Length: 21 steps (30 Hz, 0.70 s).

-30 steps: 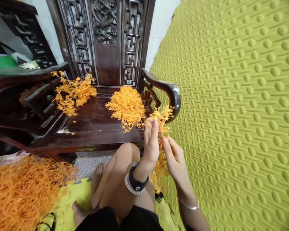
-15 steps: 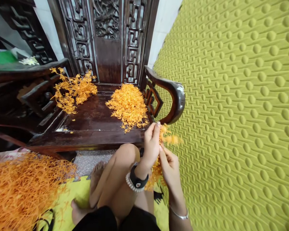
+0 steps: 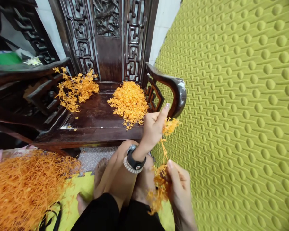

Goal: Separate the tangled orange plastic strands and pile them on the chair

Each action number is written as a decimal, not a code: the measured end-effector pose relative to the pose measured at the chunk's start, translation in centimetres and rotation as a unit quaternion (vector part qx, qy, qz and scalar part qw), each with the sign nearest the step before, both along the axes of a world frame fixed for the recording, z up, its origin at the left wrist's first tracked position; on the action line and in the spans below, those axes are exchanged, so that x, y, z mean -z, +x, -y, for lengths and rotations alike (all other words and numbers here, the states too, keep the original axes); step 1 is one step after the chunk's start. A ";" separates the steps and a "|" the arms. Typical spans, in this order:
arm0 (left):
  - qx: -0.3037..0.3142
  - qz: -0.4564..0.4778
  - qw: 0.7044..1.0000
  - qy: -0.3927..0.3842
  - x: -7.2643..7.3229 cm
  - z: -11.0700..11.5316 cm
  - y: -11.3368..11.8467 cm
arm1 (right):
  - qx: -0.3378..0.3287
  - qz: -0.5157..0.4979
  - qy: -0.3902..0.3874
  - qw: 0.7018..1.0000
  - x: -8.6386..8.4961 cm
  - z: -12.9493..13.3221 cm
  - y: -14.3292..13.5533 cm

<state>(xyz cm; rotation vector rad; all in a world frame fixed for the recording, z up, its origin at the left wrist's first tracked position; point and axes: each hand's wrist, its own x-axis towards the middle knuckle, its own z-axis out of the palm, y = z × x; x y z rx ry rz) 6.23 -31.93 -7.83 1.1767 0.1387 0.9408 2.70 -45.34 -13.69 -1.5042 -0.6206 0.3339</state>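
Note:
My left hand (image 3: 154, 128), with a black band and a beaded bracelet at the wrist, is closed on the upper end of an orange plastic strand (image 3: 170, 126). Lower and to the right, my right hand (image 3: 179, 183) pinches the same strand, and a bunch of orange pieces (image 3: 159, 189) hangs beside it over my knees. Between the hands the strand runs taut. On the wooden chair seat lie a dense orange pile (image 3: 129, 102) at the right and a looser orange cluster (image 3: 78, 88) at the left.
A big heap of thin orange strands (image 3: 26, 189) lies at the lower left. The chair's curved armrest (image 3: 179, 93) stands just beyond my left hand. A yellow-green textured surface (image 3: 231, 112) fills the right side. A black strap (image 3: 57, 216) lies near the heap.
My hands have moved apart, the left one up and the right one down, with the strand now stretched between them. The view has shifted slightly.

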 end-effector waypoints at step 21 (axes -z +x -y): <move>-0.157 -0.370 0.859 0.318 3.8 -9.8 1.0 | 0.003 0.008 0.103 0.995 -0.6 2.6 3.6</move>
